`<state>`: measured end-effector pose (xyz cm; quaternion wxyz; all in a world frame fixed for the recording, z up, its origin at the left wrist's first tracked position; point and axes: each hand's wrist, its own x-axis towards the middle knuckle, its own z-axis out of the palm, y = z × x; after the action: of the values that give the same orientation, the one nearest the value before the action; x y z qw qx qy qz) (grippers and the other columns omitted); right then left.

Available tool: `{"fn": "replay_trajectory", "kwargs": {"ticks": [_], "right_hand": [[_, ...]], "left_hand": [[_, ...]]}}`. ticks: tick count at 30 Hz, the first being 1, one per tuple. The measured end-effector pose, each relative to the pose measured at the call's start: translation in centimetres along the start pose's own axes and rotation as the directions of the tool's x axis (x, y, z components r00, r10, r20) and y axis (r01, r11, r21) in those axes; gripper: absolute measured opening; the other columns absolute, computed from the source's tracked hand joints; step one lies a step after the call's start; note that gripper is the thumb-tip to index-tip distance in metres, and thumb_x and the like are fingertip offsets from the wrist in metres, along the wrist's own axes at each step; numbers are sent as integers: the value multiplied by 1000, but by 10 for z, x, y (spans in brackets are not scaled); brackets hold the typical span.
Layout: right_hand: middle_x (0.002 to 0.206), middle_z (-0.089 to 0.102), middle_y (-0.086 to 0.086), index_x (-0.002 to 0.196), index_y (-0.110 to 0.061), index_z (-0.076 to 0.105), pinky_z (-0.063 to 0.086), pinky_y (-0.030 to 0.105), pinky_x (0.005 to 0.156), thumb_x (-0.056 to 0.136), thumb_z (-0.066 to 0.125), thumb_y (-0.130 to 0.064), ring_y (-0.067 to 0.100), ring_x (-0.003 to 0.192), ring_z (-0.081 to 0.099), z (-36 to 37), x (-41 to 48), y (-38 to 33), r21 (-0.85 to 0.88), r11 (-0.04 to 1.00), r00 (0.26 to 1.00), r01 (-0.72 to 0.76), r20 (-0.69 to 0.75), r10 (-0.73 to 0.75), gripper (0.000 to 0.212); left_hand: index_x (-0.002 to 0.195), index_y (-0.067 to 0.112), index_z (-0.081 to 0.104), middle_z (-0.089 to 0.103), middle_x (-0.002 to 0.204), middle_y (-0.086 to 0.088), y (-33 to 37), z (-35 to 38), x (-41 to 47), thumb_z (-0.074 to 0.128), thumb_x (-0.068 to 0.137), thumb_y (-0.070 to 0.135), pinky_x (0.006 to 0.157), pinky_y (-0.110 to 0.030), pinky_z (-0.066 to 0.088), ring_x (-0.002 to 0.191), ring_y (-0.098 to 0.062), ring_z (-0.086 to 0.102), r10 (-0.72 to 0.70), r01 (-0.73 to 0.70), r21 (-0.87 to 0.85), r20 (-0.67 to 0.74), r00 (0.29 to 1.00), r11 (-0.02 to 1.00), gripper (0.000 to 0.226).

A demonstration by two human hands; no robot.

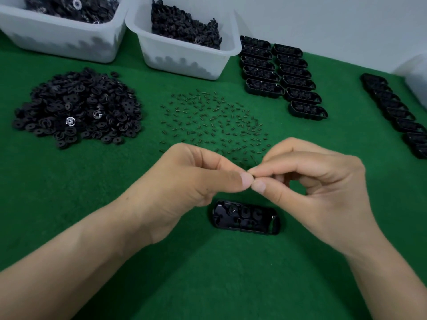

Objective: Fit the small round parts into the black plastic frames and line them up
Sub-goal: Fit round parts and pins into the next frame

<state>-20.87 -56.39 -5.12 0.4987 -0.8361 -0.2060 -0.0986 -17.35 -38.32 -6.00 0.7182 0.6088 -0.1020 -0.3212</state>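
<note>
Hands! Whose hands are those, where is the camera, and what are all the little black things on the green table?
The camera sits on a person's head and looks down, so you see that person's own two hands. The left hand and the right hand pinch a tiny piece together; it is too small to make out. Below them, on the green mat, lies a black frame with round parts already in it. Farther back are a pile of black discs, scattered little dark bits, two white tubs holding more black parts, and rows of frames.
</note>
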Motion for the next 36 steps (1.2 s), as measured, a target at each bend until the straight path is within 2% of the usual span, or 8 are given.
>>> {"fn": "replay_trajectory", "kwargs": {"ticks": [3, 5, 8, 11, 16, 26, 32, 36], "right_hand": [[69, 62, 3, 76, -13, 72, 43, 33, 52, 72, 73, -16, 28, 60, 54, -1, 0, 2, 71, 997, 999, -44, -7, 45, 5], [68, 62, 5, 74, -12, 71, 43, 35, 52, 72, 72, -16, 29, 60, 53, -3, -2, 6, 106, 990, 996, -94, 9, 94, 6], [71, 63, -1, 70, -16, 69, 46, 31, 54, 71, 73, -18, 19, 62, 55, -6, -12, 13, -17, 980, 978, -199, 67, 200, 4], [70, 61, -9, 67, -21, 68, 43, 23, 56, 70, 70, -15, 13, 65, 54, -1, -20, 19, -240, 951, 966, -196, 120, 230, 7], [72, 59, -8, 68, -15, 68, 38, 12, 60, 71, 70, -10, 7, 66, 53, 4, -22, 22, -316, 943, 971, -106, 172, 167, 6], [75, 59, -7, 70, -15, 69, 45, 22, 62, 72, 69, -12, 9, 70, 56, 3, -22, 17, -343, 936, 966, -78, 206, 156, 4], [74, 58, -4, 74, -16, 73, 48, 32, 59, 74, 68, -16, 15, 67, 55, 3, -20, 14, -503, 864, 964, 16, 238, 120, 5], [75, 59, -7, 80, -23, 74, 46, 22, 58, 79, 65, -25, 8, 64, 53, -5, -14, 7, -572, 816, 930, 84, 338, 141, 10]], "left_hand": [[63, 8, 71, 51, 50, 0, 2, -1, 1, 84, 52, 20, 44, -11, 32, 45, -7, 36, 4, -4, 34, 4, 1000, 999, 21], [66, 14, 72, 58, 51, 1, 1, -3, 0, 80, 57, 29, 49, -9, 37, 45, -4, 45, 69, -58, 177, -55, 996, 983, 20], [83, 34, 70, 61, 70, 14, -9, -10, -7, 65, 60, 48, 52, -10, 35, 53, -1, 46, 245, -129, 632, -100, 964, 764, 28], [100, 38, 61, 52, 89, 24, -20, -9, -16, 59, 55, 59, 68, -5, 35, 81, 13, 44, 255, -136, 794, -25, 966, 592, 50], [102, 36, 62, 48, 93, 25, -30, -4, -18, 59, 58, 58, 74, 1, 29, 90, 19, 37, 280, -150, 840, -2, 960, 522, 49], [98, 36, 64, 50, 91, 24, -31, -5, -17, 57, 60, 57, 72, -1, 30, 88, 16, 40, 281, -161, 848, 15, 960, 505, 45], [97, 36, 65, 51, 89, 23, -31, -5, -17, 56, 60, 57, 72, -2, 31, 88, 14, 41, 275, -155, 853, 13, 961, 499, 44], [98, 37, 64, 50, 90, 24, -32, -5, -17, 57, 61, 58, 73, -2, 31, 90, 15, 39, 286, -154, 855, 7, 958, 496, 43]]}}
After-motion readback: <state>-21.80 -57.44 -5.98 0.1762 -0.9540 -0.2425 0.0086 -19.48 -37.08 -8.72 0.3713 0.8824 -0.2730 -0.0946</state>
